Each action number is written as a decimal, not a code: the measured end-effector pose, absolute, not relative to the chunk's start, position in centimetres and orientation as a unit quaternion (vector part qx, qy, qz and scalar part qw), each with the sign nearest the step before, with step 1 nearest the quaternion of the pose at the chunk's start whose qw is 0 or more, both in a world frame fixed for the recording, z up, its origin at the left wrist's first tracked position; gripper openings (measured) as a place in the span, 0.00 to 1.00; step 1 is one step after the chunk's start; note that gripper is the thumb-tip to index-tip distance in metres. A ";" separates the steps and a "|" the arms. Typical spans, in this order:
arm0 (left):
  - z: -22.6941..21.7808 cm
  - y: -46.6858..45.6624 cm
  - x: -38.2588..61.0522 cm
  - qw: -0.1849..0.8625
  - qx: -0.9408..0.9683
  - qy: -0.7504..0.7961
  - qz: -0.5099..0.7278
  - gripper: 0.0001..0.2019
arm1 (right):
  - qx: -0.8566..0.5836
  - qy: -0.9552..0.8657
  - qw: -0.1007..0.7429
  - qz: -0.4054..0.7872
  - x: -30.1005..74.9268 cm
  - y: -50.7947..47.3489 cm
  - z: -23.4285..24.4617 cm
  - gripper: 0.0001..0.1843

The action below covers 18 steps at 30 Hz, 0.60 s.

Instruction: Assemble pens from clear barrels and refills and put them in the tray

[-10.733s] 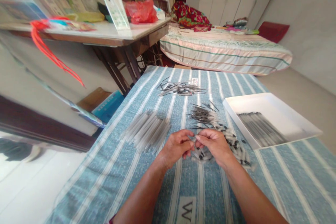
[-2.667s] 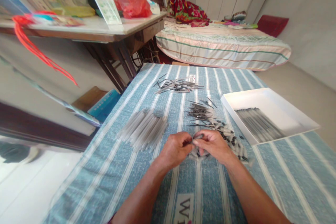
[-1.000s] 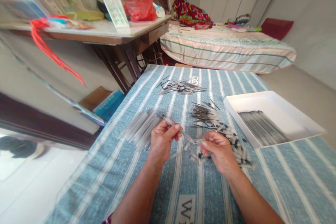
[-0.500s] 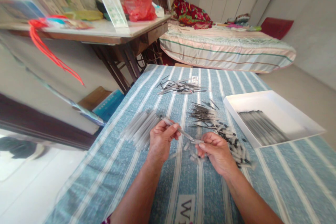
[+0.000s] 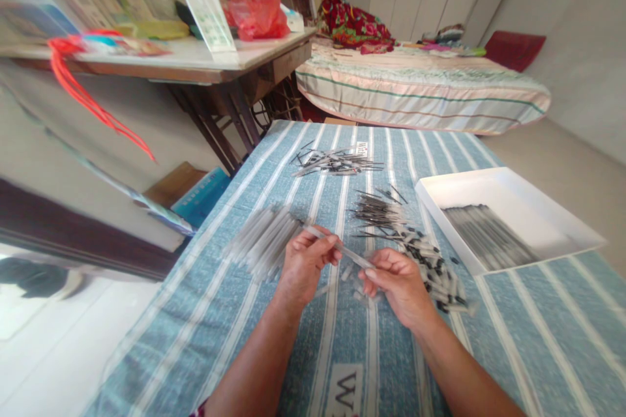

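A pale, translucent pen (image 5: 355, 257) slants down to the right between my two hands. My left hand (image 5: 304, 267) is closed around its upper part, thumb against fingers. At the lower end my right hand (image 5: 400, 283) pinches the tip, its fingers covering whatever small piece is there. Just left of my left hand lies a row of frosted pen barrels (image 5: 267, 241). Small clear pieces (image 5: 348, 272) are scattered under the pen. To the right of my right hand is a heap of pen caps (image 5: 444, 280) with black parts, and thin dark refills (image 5: 374, 210) lie beyond it.
A white box (image 5: 542, 208) on the right holds a row of dark-cored pens (image 5: 489, 234). Farther back is a mixed pile of refills and pale pieces (image 5: 337, 161). A striped blue cloth (image 5: 298, 352) covers the table. A cluttered desk (image 5: 205, 68) and a bed (image 5: 420, 85) stand behind.
The pen and the small clear piece in my right hand were end to end with the pen's tip showing; now the tip is covered and my right hand sits slightly closer to my left.
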<state>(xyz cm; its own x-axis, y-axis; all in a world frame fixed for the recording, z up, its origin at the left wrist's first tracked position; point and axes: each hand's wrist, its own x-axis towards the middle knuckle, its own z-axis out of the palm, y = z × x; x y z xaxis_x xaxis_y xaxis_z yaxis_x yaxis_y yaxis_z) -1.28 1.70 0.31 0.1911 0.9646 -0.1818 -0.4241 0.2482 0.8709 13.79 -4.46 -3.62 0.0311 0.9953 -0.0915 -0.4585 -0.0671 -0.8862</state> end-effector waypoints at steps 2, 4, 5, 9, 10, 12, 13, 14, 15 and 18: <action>0.1 1.8 -1.4 0.689 0.360 0.398 0.488 0.06 | -0.417 -0.350 0.581 0.604 13.8 -4.5 -3.8 0.11; -0.1 1.9 -1.4 0.683 0.371 0.415 0.474 0.06 | -0.433 -0.365 0.566 0.599 13.8 -4.6 -3.9 0.12; -0.3 1.9 -1.4 0.680 0.374 0.424 0.466 0.07 | -0.439 -0.369 0.561 0.597 13.8 -4.7 -3.9 0.13; -0.6 2.0 -1.4 0.696 0.364 0.432 0.443 0.08 | -0.457 -0.369 0.556 0.588 13.7 -4.7 -3.7 0.13; -0.6 2.0 -1.3 0.702 0.360 0.430 0.440 0.08 | -0.459 -0.369 0.555 0.588 13.6 -4.6 -3.6 0.13; -0.6 2.0 -1.2 0.707 0.355 0.431 0.435 0.08 | -0.462 -0.367 0.555 0.586 13.6 -4.6 -3.6 0.13; -0.6 1.9 -1.1 0.706 0.355 0.433 0.434 0.09 | -0.464 -0.366 0.557 0.584 13.5 -4.5 -3.6 0.12; -0.6 1.9 -1.1 0.704 0.357 0.435 0.434 0.09 | -0.466 -0.363 0.561 0.580 13.5 -4.5 -3.7 0.12; -0.7 1.9 -1.0 0.701 0.359 0.436 0.435 0.09 | -0.469 -0.361 0.565 0.574 13.4 -4.5 -3.7 0.12; -0.8 1.9 -0.8 0.694 0.362 0.441 0.440 0.09 | -0.479 -0.362 0.577 0.553 13.1 -4.6 -4.1 0.10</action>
